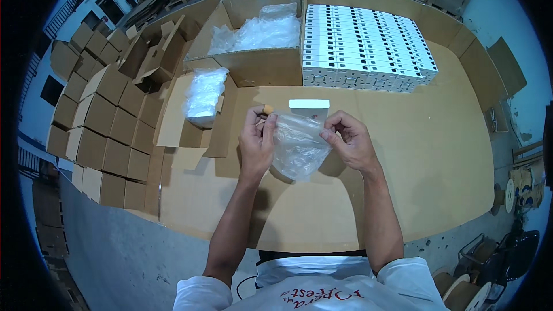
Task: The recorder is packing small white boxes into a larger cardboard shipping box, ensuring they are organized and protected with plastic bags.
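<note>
Between my hands, above the cardboard-covered table, a clear plastic bag [300, 148] hangs down. My left hand [257, 141] pinches its upper left corner and wears an orange finger cot [268, 109] on one fingertip. On the other side, my right hand [349, 138] grips the upper right edge between thumb and fingers. Just beyond the bag lies a small white box [309, 105], partly hidden by it. Whether the bag holds anything cannot be made out; it looks flat and crumpled.
Back right stand rows of white boxes [368, 46]. Beside them a large carton [253, 64] holds clear plastic bags [259, 29]. An open carton [175, 116] with wrapped items [205, 93] sits left of my hands. Brown cartons [109, 132] are stacked at the far left.
</note>
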The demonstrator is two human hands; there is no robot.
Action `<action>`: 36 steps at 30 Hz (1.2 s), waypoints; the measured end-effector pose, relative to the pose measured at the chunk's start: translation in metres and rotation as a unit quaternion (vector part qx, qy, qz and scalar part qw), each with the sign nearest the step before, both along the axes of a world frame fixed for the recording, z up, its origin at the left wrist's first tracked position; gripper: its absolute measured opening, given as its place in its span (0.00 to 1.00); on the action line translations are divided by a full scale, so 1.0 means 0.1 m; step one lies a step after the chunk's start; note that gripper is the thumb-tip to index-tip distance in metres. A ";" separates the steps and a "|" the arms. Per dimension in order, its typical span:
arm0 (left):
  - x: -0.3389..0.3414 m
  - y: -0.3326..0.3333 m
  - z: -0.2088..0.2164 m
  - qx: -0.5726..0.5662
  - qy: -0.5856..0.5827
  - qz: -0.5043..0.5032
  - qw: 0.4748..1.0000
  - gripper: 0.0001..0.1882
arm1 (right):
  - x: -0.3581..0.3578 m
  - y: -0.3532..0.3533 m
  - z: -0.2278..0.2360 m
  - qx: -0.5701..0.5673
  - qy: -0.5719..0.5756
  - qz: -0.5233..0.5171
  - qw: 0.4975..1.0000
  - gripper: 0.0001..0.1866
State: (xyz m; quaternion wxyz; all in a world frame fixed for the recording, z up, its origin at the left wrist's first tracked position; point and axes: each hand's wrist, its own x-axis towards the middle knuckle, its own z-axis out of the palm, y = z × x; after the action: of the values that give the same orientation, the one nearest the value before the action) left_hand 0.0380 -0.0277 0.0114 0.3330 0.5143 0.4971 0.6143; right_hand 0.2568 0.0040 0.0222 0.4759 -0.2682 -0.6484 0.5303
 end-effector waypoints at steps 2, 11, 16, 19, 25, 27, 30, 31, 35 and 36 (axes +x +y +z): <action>0.02 -0.02 0.03 -0.001 0.032 0.015 0.999 0.10 | 0.01 0.02 0.00 0.002 -0.020 -0.015 1.000 0.05; -0.05 -0.03 0.17 0.129 0.204 0.026 0.970 0.23 | 0.02 0.01 -0.01 -0.024 -0.028 0.009 0.999 0.05; 0.00 -0.04 0.26 0.186 0.286 -0.090 0.936 0.29 | 0.03 0.04 -0.05 0.004 -0.088 0.065 0.994 0.05; -0.02 -0.05 0.16 0.154 0.270 -0.121 0.943 0.24 | -0.01 0.04 -0.05 0.019 -0.102 0.075 0.992 0.05; -0.12 -0.04 0.06 0.103 0.177 -0.153 0.967 0.15 | 0.03 0.08 -0.06 0.020 -0.166 0.053 0.985 0.07; -0.15 -0.07 0.10 0.050 0.145 -0.166 0.974 0.14 | 0.06 0.08 -0.04 0.010 -0.186 0.057 0.981 0.08; -0.14 -0.06 0.11 0.004 0.122 -0.190 0.974 0.13 | 0.07 0.10 -0.04 0.011 -0.200 0.069 0.977 0.09; -0.14 -0.05 0.11 0.012 0.131 -0.202 0.971 0.13 | 0.06 0.10 -0.05 0.023 -0.197 0.075 0.977 0.09; -0.07 -0.06 0.09 0.015 0.153 -0.191 0.969 0.13 | -0.03 0.07 -0.11 0.024 -0.132 0.098 0.986 0.08; -0.06 -0.05 0.06 0.012 0.155 -0.188 0.970 0.13 | -0.03 0.06 -0.11 0.022 -0.132 0.101 0.986 0.08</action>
State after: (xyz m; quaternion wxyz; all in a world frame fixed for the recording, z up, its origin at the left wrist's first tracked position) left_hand 0.0320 -0.0330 0.0173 0.3549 0.6915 0.4297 0.4597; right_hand 0.2539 0.0104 0.0114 0.3358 -0.2580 -0.7408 0.5215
